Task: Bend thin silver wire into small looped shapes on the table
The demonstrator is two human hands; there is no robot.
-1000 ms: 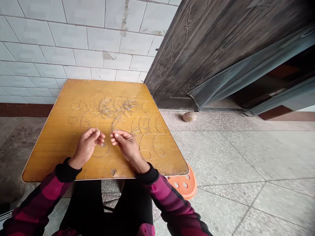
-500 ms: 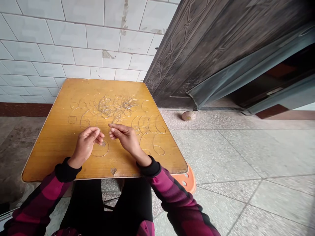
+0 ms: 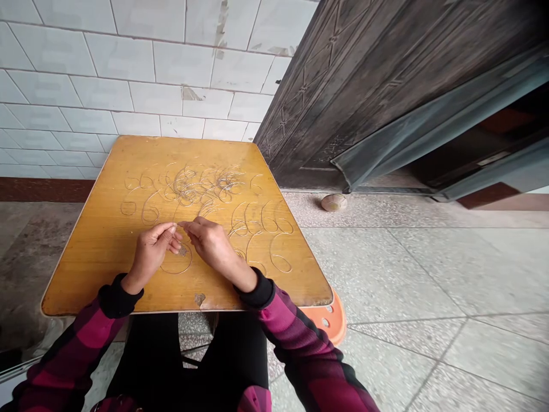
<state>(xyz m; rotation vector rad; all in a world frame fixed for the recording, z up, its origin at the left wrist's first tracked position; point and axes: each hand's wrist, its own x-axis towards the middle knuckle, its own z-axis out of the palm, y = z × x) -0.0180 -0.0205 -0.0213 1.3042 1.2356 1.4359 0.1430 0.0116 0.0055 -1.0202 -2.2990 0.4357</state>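
My left hand [image 3: 152,250] and my right hand [image 3: 210,243] meet over the middle of a yellow wooden table [image 3: 86,257]. Both pinch a thin silvery wire [image 3: 176,213] that rises from between the fingertips toward a tangled pile of wire loops [image 3: 195,186] farther back. A round wire loop [image 3: 176,264] lies on the table just under my left fingers. Bent wire loops [image 3: 261,229] lie spread to the right of my right hand.
A white tiled wall stands behind the table. A dark carved door [image 3: 343,91] leans open at the right. An orange plastic stool [image 3: 328,320] sits under the table's right corner. A small round object [image 3: 333,202] lies on the speckled floor.
My right hand has moved left toward my left hand until the fingertips nearly touch. The left hand has stayed in place.
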